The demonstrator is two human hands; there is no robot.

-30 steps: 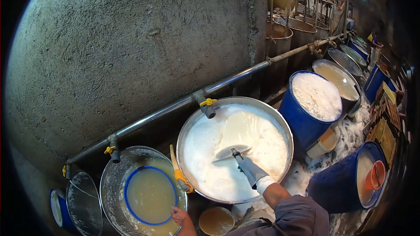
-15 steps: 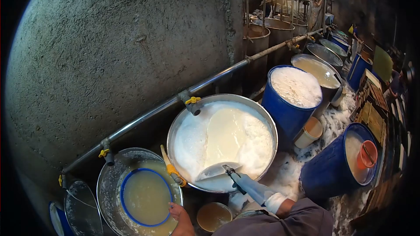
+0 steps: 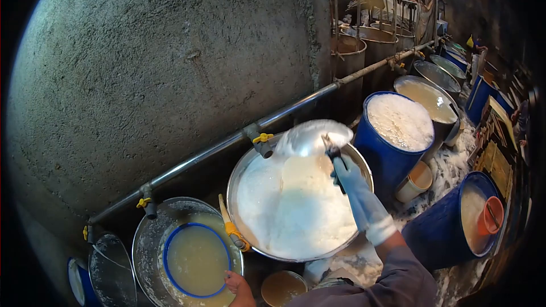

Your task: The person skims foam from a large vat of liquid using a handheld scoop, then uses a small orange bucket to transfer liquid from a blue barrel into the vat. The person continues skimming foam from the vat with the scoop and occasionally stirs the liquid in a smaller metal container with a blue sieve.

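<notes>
My right hand [image 3: 344, 173], in a pale blue glove, is closed round the dark handle of a shiny metal scoop [image 3: 315, 137]. The scoop is raised over the far side of a large round metal vat [image 3: 230, 204] that holds milky liquid and white foam [image 3: 259, 187]. Bare, my left hand [image 3: 236, 284] grips the lower right rim of a blue-rimmed round container [image 3: 196, 258] of cloudy liquid, which sits inside another metal vat [image 3: 139, 261]. A wooden-handled tool with an orange wrapping [image 3: 232, 228] lies between the two vats.
A metal pipe [image 3: 213, 150] with yellow-handled valves runs along the rough wall. On the right are a foam-filled blue barrel [image 3: 378, 156], a tilted blue barrel [image 3: 432, 239] with a red pail [image 3: 490, 216], and a small bucket [image 3: 414, 182]. Further vats line the back.
My right hand has moved up and away with the scoop, from the vat's near edge to its far side. My left hand stays on the blue rim. The view has shifted slightly.
</notes>
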